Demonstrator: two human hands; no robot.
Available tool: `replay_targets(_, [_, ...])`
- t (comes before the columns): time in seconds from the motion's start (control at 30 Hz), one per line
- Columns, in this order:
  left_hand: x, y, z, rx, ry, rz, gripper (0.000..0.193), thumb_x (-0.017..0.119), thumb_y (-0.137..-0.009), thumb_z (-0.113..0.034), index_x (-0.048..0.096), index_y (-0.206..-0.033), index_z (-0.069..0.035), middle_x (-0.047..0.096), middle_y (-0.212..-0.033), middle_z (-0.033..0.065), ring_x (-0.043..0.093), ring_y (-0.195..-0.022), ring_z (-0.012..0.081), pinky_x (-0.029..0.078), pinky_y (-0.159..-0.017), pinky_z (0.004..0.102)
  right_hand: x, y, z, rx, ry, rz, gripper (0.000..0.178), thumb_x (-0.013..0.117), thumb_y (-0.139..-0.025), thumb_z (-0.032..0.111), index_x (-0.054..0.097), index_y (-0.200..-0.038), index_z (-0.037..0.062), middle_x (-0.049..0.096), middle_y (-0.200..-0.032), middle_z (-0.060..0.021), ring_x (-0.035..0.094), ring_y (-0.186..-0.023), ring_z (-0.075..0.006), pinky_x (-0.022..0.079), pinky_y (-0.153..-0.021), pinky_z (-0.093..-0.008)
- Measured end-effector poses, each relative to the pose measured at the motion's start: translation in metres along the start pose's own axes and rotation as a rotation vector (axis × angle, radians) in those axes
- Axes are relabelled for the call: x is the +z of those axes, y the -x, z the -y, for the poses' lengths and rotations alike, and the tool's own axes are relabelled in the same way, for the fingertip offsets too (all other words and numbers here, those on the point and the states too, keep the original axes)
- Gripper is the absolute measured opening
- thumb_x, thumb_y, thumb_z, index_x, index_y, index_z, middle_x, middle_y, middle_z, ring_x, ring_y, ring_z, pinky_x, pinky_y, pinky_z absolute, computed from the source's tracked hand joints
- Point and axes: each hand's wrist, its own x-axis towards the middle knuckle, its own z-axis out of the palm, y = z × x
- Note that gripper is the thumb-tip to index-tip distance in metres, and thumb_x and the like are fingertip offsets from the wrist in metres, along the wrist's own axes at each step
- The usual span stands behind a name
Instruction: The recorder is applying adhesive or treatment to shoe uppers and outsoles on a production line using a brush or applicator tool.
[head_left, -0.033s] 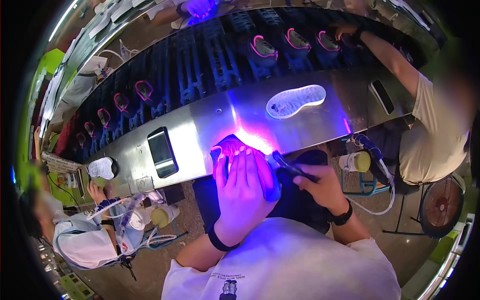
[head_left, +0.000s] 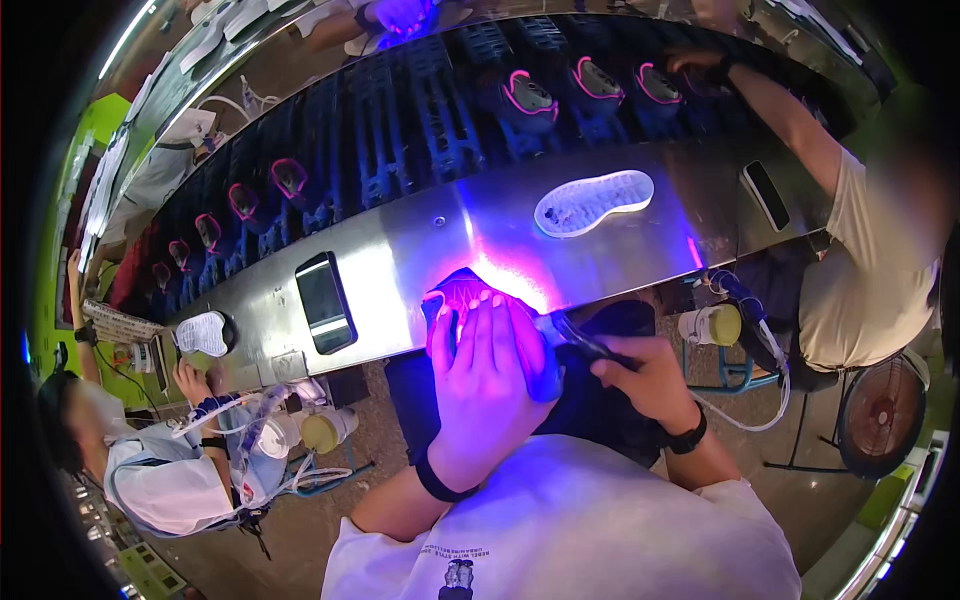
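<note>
Shoe (head_left: 462,290), pink-red under violet light: lies at near edge of steel bench (head_left: 400,250), mostly covered by hand; only toe end shows.

Left hand (head_left: 490,380): flat on top of shoe, fingers (head_left: 478,330) straight and close together, pressing down, not curled round it. Black band on wrist.

Right hand (head_left: 650,380): just right of shoe, fingers closed on dark tool (head_left: 580,340) w/ slim tip; tip reaches shoe's right side under left hand. Exact contact pt can't be made out. Black watch on wrist.

Other items, placed rel. to shoe:
- White sole (head_left: 593,202), tread up, on bench, beyond and to the right, well apart.
- Black phone-like slab (head_left: 325,302), flat on bench, to the left, near.
- Second dark slab (head_left: 767,195), far right on bench.
- Conveyor racks (head_left: 420,120), dark, beyond bench; hold dark shoes w/ pink collars (head_left: 530,95).
- Pale round pot (head_left: 712,325), below bench edge, to the right; tubing beside it.
- Person in beige top (head_left: 860,280), far right, arm stretched to racks.
- Person in light top (head_left: 160,480), far left, below bench level; small white sole (head_left: 203,333) on bench close to that person's hand.
- Fan (head_left: 880,415), lower right on floor.
</note>
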Motion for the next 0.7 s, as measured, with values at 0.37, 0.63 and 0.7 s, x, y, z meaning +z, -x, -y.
replay_targets(0.37, [0.004,-0.031,-0.003,-0.083,0.088,0.104,0.082,0.083,-0.068,-0.037,0.054,-0.126,0.012,0.062,-0.124,0.0288,0.062,-0.12,0.037,0.03,-0.118,0.0554,0.003,0.034,-0.005,0.049,-0.134,-0.176,0.03,0.077,-0.088,0.005,0.072,-0.116,-0.003,0.064,-0.076,0.0009,0.056,-0.068,-0.0056,0.046,-0.063,-0.0231])
replay_targets(0.63, [0.008,-0.062,0.009,-0.099,0.124,0.067,0.079,0.085,-0.062,-0.037,0.058,-0.12,0.009,0.069,-0.113,0.0216,0.071,-0.097,0.0311,0.037,-0.113,0.0512,-0.006,0.004,0.014,-0.223,0.177,-0.312,0.03,0.079,-0.084,0.002,0.073,-0.113,-0.0002,0.064,-0.077,-0.0037,0.057,-0.07,-0.0085,0.045,-0.065,-0.0242])
replay_targets(0.7, [0.01,-0.069,0.014,-0.143,0.169,0.006,0.069,0.089,-0.061,-0.038,0.061,-0.111,-0.001,0.071,-0.092,0.0137,0.072,-0.089,0.0298,0.041,-0.109,0.05,-0.013,-0.011,0.02,-0.264,0.271,-0.308,0.029,0.079,-0.084,0.002,0.073,-0.112,-0.0001,0.064,-0.075,-0.005,0.057,-0.069,-0.0097,0.045,-0.064,-0.0249])
